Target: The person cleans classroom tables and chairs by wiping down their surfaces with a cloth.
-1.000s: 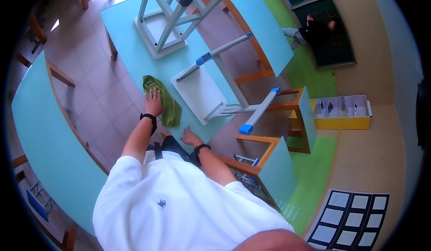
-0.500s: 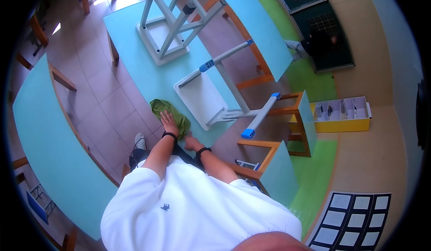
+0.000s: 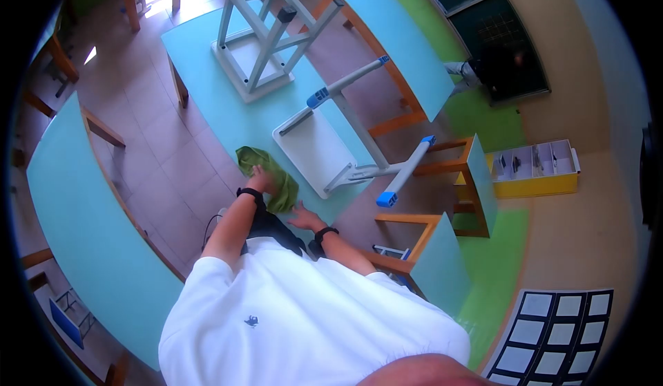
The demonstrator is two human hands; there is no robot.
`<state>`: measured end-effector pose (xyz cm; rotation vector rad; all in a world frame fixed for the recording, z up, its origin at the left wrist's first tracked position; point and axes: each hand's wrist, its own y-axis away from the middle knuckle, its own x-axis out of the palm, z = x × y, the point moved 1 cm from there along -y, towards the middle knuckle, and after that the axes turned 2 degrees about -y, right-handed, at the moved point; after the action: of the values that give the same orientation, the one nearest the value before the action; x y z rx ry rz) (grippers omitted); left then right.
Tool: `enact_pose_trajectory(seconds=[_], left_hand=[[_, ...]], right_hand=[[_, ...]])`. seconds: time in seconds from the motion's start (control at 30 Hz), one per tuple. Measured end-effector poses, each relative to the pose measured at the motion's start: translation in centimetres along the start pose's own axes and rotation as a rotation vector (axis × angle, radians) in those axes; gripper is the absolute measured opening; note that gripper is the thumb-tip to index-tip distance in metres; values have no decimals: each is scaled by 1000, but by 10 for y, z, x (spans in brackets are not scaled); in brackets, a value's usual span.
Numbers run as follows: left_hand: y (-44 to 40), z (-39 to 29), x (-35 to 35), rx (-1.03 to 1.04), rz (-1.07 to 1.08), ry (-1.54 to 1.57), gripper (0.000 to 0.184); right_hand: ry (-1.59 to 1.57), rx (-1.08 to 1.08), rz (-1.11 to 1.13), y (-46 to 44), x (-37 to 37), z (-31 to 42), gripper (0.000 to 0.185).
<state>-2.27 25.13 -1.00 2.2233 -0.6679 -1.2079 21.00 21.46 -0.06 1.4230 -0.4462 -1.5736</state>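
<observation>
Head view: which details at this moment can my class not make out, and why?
All in the head view:
Tabletop beneath the green cloth: hidden by the cloth.
Left hand: its fingers are blurred, so how they press or grip is unclear.
Farther upturned stool: leg ends cut off by the top edge.
Black-and-white panel sheet: any writing is too small to read.

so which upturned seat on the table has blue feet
The upturned seat beside the green cloth; its foot ends are blue, while the farther seat shows no blue.
</observation>
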Motion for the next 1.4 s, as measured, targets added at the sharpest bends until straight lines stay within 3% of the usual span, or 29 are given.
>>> enact_pose_trajectory(seconds=[0.13, 0.17, 0.23, 0.3, 0.4, 0.57, 0.67, 0.83, 0.97, 1.07, 1.2, 1.27, 1.33, 1.37, 1.4], left_hand=[[38, -29, 19, -54, -213, -116, 76], [37, -33, 28, -53, -212, -106, 76], [29, -33, 47, -106, -417, -204, 71], [21, -35, 44, -134, -393, -256, 67], [3, -30, 43, -159, -426, -317, 62], [-15, -18, 10, -192, -500, -357, 56], [-11, 3, -46, -272, -515, -116, 47], [-35, 77, -65, -312, -656, -72, 32], [-34, 63, -50, -327, -734, -159, 26], [-29, 32, -51, -397, -607, -271, 35], [-50, -11, 1, -563, -419, -583, 47], [-40, -43, 25, -503, -338, -624, 52], [-23, -76, 50, -334, -238, -697, 55], [-5, -94, 61, -226, -224, -708, 57], [16, -105, 65, -127, -217, -728, 59]], right_hand=[[57, 1, 12, -15, 1, -23, 83], [-33, 19, 44, -7, -6, -15, 81], [-125, 34, 82, 8, -9, 3, 80], [88, 91, 9, 18, -9, 20, 82], [133, 90, -137, 35, -7, 34, 84], [102, 138, -83, 30, -13, 40, 89], [79, 157, -80, 25, -19, 44, 92], [162, 112, -113, 41, -15, 33, 91], [196, 43, -81, 56, -14, 28, 91], [239, 26, -50, 45, -21, 23, 93], [235, 22, 21, 44, -20, 17, 95], [225, 13, 27, 46, -22, 17, 95], [191, -22, -134, 55, -22, 20, 72], [181, -22, -140, 56, -19, 17, 72], [97, 2, -27, 47, -18, 12, 55]])
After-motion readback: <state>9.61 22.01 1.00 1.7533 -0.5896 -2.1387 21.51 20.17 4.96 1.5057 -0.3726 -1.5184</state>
